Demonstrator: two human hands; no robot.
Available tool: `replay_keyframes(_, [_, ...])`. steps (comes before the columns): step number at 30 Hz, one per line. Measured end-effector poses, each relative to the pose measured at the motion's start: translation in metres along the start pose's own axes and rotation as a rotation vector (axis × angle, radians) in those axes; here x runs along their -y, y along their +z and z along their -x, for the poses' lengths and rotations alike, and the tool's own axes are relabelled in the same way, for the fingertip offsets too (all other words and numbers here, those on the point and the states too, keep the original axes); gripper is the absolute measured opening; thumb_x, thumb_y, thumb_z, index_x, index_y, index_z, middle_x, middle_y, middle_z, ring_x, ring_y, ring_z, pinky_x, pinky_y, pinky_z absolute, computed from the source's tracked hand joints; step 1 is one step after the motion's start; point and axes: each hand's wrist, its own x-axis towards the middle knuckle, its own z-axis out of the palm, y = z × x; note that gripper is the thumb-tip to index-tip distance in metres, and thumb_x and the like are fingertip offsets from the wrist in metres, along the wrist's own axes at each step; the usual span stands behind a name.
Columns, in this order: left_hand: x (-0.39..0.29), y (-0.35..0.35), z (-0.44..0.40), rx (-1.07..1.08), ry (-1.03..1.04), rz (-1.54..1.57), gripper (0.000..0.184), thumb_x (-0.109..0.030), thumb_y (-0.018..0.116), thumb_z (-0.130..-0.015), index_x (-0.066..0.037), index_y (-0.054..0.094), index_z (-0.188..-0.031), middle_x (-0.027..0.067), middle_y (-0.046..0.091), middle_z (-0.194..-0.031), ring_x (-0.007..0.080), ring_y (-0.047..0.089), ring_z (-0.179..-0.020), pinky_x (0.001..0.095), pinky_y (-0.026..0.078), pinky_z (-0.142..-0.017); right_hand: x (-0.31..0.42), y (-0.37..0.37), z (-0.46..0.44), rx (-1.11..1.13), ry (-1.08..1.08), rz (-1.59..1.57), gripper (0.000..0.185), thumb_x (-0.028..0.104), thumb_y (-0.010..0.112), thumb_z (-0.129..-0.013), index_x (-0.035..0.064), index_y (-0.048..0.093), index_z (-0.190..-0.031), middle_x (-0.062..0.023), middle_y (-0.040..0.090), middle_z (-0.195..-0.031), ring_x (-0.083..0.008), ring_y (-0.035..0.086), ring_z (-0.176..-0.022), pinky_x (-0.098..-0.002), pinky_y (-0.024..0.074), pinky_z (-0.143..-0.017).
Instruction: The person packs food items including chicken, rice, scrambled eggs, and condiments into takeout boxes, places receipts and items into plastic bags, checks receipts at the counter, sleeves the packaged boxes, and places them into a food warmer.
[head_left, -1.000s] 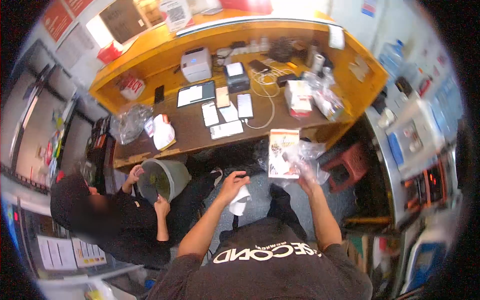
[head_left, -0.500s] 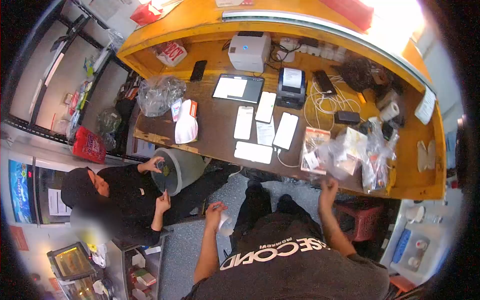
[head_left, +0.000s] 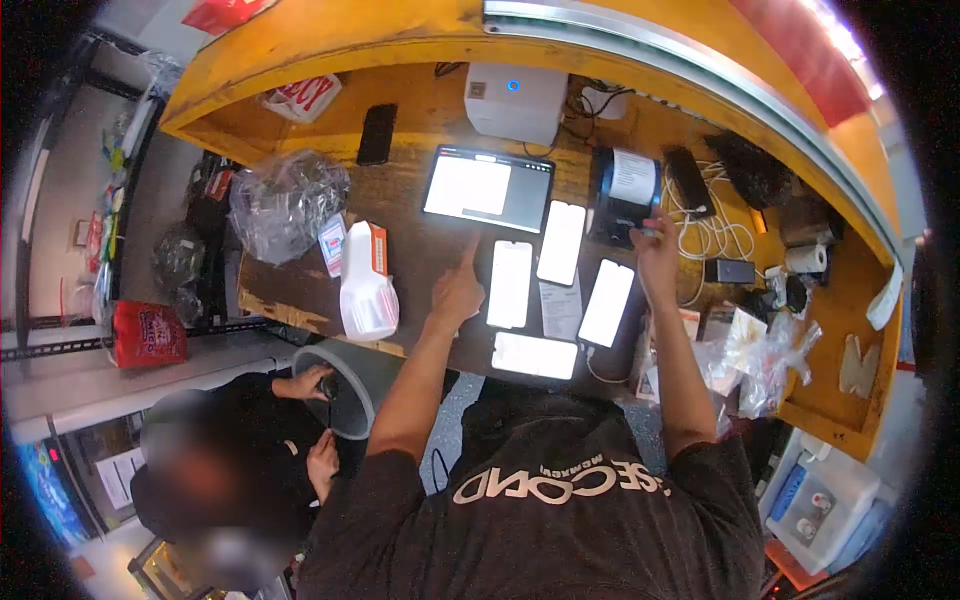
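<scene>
My left hand (head_left: pixel 458 292) is over the desk, its index finger stretched toward the lower edge of a lit tablet (head_left: pixel 487 190). Its other fingers are curled, and a pale bit of curled paper (head_left: pixel 472 311) shows beneath them. My right hand (head_left: pixel 657 258) is at the front corner of a black receipt printer (head_left: pixel 622 205), fingers bent together; a small pale spot shows at the fingertips, too small to name. Printed paper (head_left: pixel 634 176) lies on top of the printer. Phones with bright screens, one (head_left: pixel 562 243) upright and one (head_left: pixel 535 355) sideways, lie between my arms.
A white label printer (head_left: pixel 515 103) stands at the back. Left are a clear plastic bag (head_left: pixel 290 205) and a white-and-orange package (head_left: pixel 368 285). White cables (head_left: pixel 720 235) and plastic-wrapped items (head_left: pixel 755 360) lie right. Another person (head_left: pixel 240 440) works beside a grey bin (head_left: pixel 352 395) at lower left.
My left hand has risen from beside my lap to the tablet. My right hand has moved from the desk's front edge up to the receipt printer. The view has shifted closer to the desk.
</scene>
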Motion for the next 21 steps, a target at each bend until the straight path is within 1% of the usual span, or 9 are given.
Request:
replay_keyframes(2, [-0.004,-0.003,-0.034,0.045,0.04,-0.047,0.094,-0.007,0.059,-0.077,-0.028,0.005,-0.152,0.0222,0.068,-0.079,0.0384,0.067,-0.074,0.051,0.054,-0.073,-0.004,0.006,-0.022,-0.062,-0.006,0.122,0.071,0.001,0.07,-0.08,0.0117,0.039,-0.142,-0.0104,0.054,-0.105,-0.0131,0.055,-0.077,-0.0265,0.0483,-0.066])
replay_keyframes(3, [-0.016,-0.017,-0.046,0.193,-0.073,0.007,0.098,-0.006,0.059,-0.077,-0.028,0.001,-0.152,0.027,0.066,-0.098,0.0416,0.065,-0.092,0.0493,0.052,-0.083,0.002,0.011,-0.025,-0.091,0.078,0.102,0.074,0.001,0.069,-0.08,0.0146,0.035,-0.146,-0.0086,0.052,-0.102,-0.013,0.054,-0.077,-0.0268,0.0483,-0.064])
replay_keyframes(6, [-0.021,-0.016,-0.067,0.158,-0.109,0.036,0.1,-0.007,0.062,-0.077,-0.028,0.0,-0.152,0.028,0.065,-0.102,0.0426,0.064,-0.095,0.0499,0.052,-0.084,0.009,0.017,-0.03,-0.127,0.17,0.219,0.075,0.001,0.069,-0.08,0.0154,0.036,-0.146,-0.0057,0.05,-0.097,-0.0127,0.053,-0.078,-0.0264,0.0478,-0.064])
replay_keyframes(10, [-0.016,-0.019,-0.075,0.228,-0.089,0.091,0.103,-0.012,0.067,-0.076,-0.025,-0.001,-0.153,0.026,0.064,-0.104,0.0428,0.063,-0.096,0.0518,0.052,-0.083,0.005,0.024,-0.034,-0.151,0.221,0.119,0.074,-0.001,0.071,-0.078,0.0165,0.041,-0.143,-0.0027,0.047,-0.093,-0.0128,0.052,-0.078,-0.0268,0.0478,-0.065])
replay_keyframes(11, [-0.018,-0.022,-0.077,0.261,-0.107,0.116,0.103,-0.012,0.067,-0.075,-0.025,-0.001,-0.153,0.0254,0.065,-0.103,0.0424,0.064,-0.095,0.0516,0.052,-0.082,0.015,0.03,-0.033,-0.189,0.246,0.093,0.065,-0.004,0.071,-0.076,0.0134,0.048,-0.135,-0.0018,0.047,-0.093,-0.0127,0.052,-0.078,-0.0265,0.0471,-0.064])
replay_keyframes(13, [-0.021,-0.028,-0.08,0.332,-0.144,0.162,0.104,-0.011,0.067,-0.075,-0.023,0.0,-0.153,0.0242,0.066,-0.1,0.0414,0.065,-0.091,0.0513,0.052,-0.08,-0.012,0.025,-0.038,-0.265,0.227,0.035,0.057,-0.005,0.071,-0.076,0.0122,0.052,-0.127,-0.0006,0.047,-0.091,-0.0122,0.053,-0.077,-0.0266,0.0465,-0.063])
replay_keyframes(17, [-0.013,-0.015,-0.084,0.218,-0.063,0.093,0.102,-0.01,0.065,-0.074,-0.021,0.001,-0.153,0.0214,0.068,-0.091,0.0402,0.067,-0.083,0.0502,0.054,-0.076,-0.036,0.012,-0.042,-0.332,0.247,-0.082,0.034,-0.001,0.071,-0.079,0.0103,0.058,-0.109,0.0035,0.052,-0.083,-0.0093,0.054,-0.076,-0.0235,0.0458,-0.063])
replay_keyframes(19, [-0.017,-0.019,-0.082,0.164,-0.038,0.026,0.101,-0.009,0.063,-0.073,-0.02,0.002,-0.153,0.0202,0.069,-0.089,0.0404,0.067,-0.081,0.0497,0.054,-0.075,-0.04,0.014,-0.041,-0.313,0.251,-0.044,0.034,-0.001,0.071,-0.079,0.0088,0.059,-0.109,0.0033,0.054,-0.081,-0.0086,0.053,-0.075,-0.0231,0.0452,-0.063])
replay_keyframes(21, [-0.013,-0.017,-0.083,0.194,-0.059,0.082,0.102,-0.009,0.064,-0.073,-0.02,0.0,-0.153,0.0205,0.069,-0.089,0.0408,0.067,-0.081,0.0497,0.054,-0.076,-0.042,0.011,-0.043,-0.268,0.218,0.019,0.034,0.001,0.071,-0.08,0.0077,0.059,-0.11,0.0024,0.057,-0.083,-0.0085,0.054,-0.075,-0.023,0.0451,-0.065])
